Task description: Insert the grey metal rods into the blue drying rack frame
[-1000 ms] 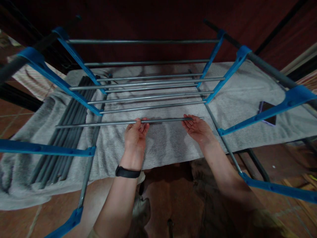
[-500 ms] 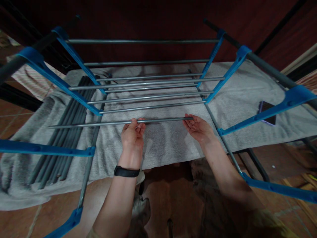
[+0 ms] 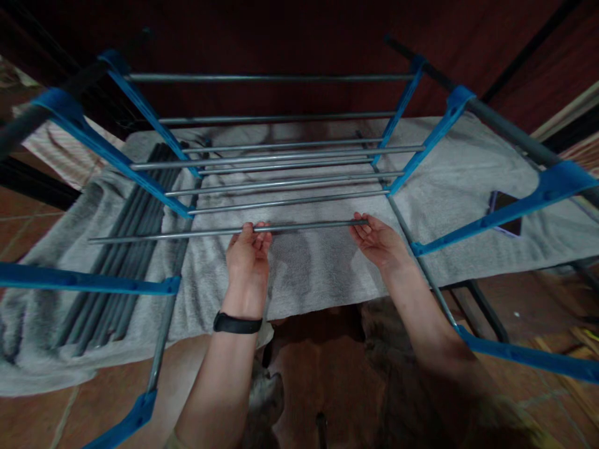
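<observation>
A thin grey metal rod (image 3: 187,233) hangs level over a grey towel (image 3: 318,274). My left hand (image 3: 248,259), with a black band on its wrist, is closed on the rod near its middle. My right hand (image 3: 379,242) holds the rod's right end with its fingertips, palm up. The rod sits just in front of a rack of blue plastic brackets (image 3: 116,165) joined by several similar rods (image 3: 285,201). The rod's left end reaches past the left bracket.
A bundle of several dark grey tubes (image 3: 116,262) lies on the towel at the left. A phone (image 3: 505,212) lies on the towel at the right. More blue brackets (image 3: 533,358) and frame poles stand on both sides. Below is brown tiled floor (image 3: 42,418).
The rod has slid to the left. Its right end, which stuck out past my right hand, now sits at the fingertips. Both hands have shifted slightly.
</observation>
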{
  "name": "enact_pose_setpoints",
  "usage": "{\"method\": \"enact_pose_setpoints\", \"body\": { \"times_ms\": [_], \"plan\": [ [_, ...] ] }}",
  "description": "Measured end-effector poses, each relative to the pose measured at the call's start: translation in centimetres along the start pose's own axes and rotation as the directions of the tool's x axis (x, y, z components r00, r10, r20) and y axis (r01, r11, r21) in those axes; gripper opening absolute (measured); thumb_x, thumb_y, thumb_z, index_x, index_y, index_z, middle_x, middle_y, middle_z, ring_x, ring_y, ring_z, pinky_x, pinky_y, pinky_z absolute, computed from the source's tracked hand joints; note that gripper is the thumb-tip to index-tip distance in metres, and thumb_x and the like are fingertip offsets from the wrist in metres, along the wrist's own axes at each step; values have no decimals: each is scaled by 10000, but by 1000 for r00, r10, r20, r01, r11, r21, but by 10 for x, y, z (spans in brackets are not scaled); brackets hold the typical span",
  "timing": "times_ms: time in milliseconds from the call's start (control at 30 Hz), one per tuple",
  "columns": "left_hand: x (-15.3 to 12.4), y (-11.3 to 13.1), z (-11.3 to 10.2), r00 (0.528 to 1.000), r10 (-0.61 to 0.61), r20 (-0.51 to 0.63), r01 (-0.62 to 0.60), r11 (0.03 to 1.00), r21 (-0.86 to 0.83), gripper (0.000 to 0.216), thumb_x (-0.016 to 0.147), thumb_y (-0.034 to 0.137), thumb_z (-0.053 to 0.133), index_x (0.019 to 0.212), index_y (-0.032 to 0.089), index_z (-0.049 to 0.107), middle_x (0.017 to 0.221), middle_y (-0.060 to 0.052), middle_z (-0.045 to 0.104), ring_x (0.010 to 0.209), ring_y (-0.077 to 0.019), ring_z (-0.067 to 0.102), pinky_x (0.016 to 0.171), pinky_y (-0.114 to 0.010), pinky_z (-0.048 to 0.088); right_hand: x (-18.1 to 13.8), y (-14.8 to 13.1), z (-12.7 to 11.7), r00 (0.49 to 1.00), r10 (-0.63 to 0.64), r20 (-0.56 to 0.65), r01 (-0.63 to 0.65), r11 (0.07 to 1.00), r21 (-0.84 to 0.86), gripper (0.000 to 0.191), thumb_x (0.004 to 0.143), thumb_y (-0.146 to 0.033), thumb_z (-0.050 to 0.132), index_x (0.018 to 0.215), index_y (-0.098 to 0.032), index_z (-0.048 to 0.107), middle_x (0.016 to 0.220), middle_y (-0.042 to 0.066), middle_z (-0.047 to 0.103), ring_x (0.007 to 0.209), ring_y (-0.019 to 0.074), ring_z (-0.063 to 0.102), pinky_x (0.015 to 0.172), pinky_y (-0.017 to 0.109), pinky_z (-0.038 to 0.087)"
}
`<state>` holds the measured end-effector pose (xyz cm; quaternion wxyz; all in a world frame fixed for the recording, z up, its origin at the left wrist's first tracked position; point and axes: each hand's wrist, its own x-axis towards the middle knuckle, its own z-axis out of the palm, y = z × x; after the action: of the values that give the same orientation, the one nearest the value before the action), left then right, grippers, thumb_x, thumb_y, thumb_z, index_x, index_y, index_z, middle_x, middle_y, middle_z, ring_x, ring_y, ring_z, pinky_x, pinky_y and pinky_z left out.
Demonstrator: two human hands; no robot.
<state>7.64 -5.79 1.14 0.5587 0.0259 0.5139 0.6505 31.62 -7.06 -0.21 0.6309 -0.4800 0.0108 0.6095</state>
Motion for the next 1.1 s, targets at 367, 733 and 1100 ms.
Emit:
{"method": "enact_pose_setpoints", "body": {
  "times_ms": [367, 733, 1100],
  "plan": [
    [-2, -6, 1, 999, -9, 49, 9, 1000, -3, 207, 1003, 177, 431, 845, 176, 565, 799, -39, 690, 785, -128, 700, 812, -263, 536, 4, 1, -1, 997, -61, -45, 63, 998, 30, 205, 979, -158, 518, 805, -232, 599, 718, -40, 722, 700, 96, 701, 747, 228, 610],
    [2, -3, 1, 1000, -16, 27, 16, 1000, -3, 185, 998, 173, 402, 883, 190, 546, 833, -44, 688, 810, -137, 706, 818, -271, 543, 7, -3, -5, 990, -106, -95, 112, 992, 61, 181, 980, -201, 544, 807, -226, 592, 726, -37, 715, 670, 86, 694, 708, 223, 614],
    [4, -6, -2, 996, 35, 78, -33, 999, -19, 228, 1008, 233, 464, 806, 180, 557, 797, -36, 696, 787, -133, 708, 805, -271, 542, 9, -8, -5, 995, -72, -76, 78, 995, 69, 249, 999, -173, 473, 773, -206, 573, 656, -48, 684, 577, 75, 668, 655, 213, 613]
  ]
}}
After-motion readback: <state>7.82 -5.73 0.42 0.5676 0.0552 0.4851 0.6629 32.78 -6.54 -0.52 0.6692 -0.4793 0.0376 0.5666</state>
